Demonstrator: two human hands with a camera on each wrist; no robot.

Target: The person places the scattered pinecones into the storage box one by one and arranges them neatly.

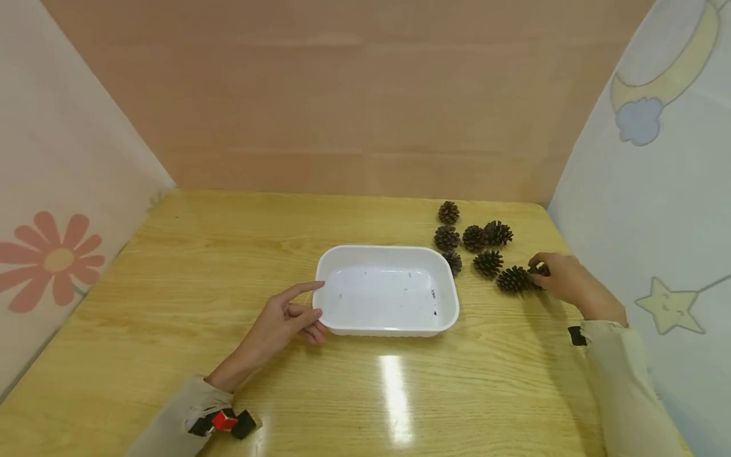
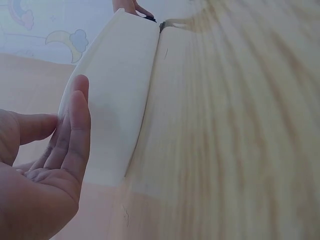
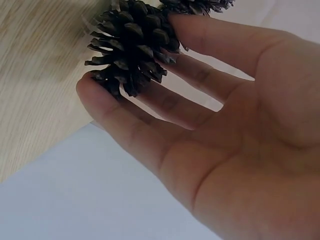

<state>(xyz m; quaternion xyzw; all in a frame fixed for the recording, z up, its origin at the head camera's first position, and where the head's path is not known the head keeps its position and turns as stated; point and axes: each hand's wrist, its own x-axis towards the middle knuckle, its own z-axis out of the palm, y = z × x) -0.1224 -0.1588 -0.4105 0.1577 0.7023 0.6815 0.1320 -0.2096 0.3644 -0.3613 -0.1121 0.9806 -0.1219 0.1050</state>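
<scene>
My left hand [image 1: 280, 324] holds the left rim of a white plastic tray [image 1: 371, 298]; in the left wrist view the thumb is on one side of the tray wall [image 2: 117, 95] and the fingers are on the other. Small dark specks lie on the tray's floor. At the right, my right hand [image 1: 564, 279] grips a brown pine cone [image 3: 132, 45] between thumb and fingers, low over the table. Directly left of this cone lies another pine cone [image 1: 513, 280], which the head view shows close against it.
Several more pine cones stand in a loose group right of and behind the tray, among them a back one [image 1: 448, 212] and a nearer one [image 1: 488, 263]. Walls border the wooden table [image 1: 200, 254] at the back, left and right.
</scene>
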